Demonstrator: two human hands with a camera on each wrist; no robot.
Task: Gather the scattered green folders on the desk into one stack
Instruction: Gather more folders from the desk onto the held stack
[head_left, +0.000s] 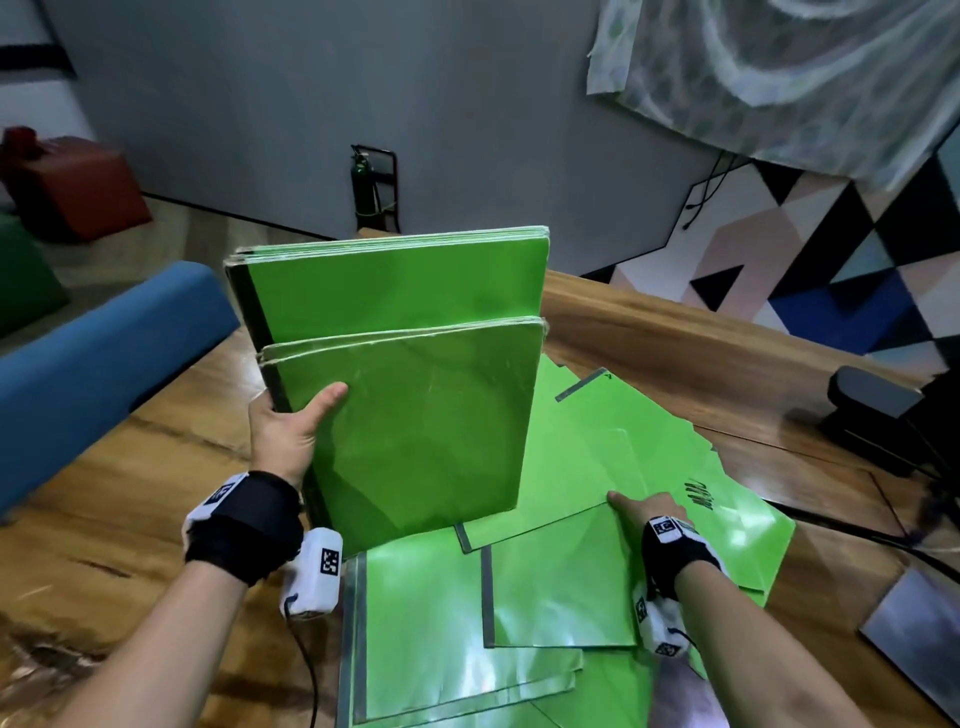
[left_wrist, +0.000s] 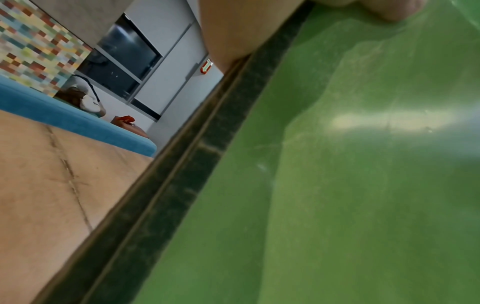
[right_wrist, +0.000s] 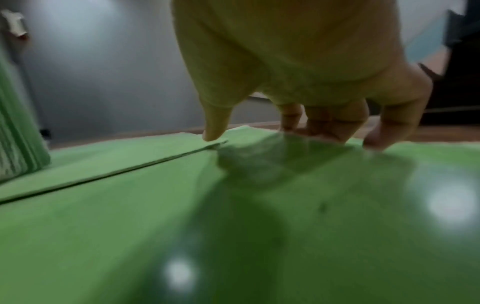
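Several upright folders (head_left: 415, 431) sit gripped in left fingers (head_left: 330, 397); right fingers (right_wrist: 335, 121) press flat folder (head_left: 561, 582).

A grey-walled lounge seen over a wooden desk (head_left: 675, 332).

A plain grey wall (head_left: 234, 104) fills 12 o'clock, with what looks like a dark fire extinguisher (head_left: 362, 187) in a black stand at its foot. A blue sofa (head_left: 104, 338) runs along 9 o'clock; beyond it, at 10 o'clock, a red-brown cube seat (head_left: 78, 187) stands on the wood floor (head_left: 182, 228). A patterned cloth (head_left: 779, 67) hangs at 1 o'clock above a wall of coloured triangles (head_left: 831, 249). The left wrist view shows dark windows (left_wrist: 124, 55) beside a multicoloured mosaic wall (left_wrist: 33, 47).
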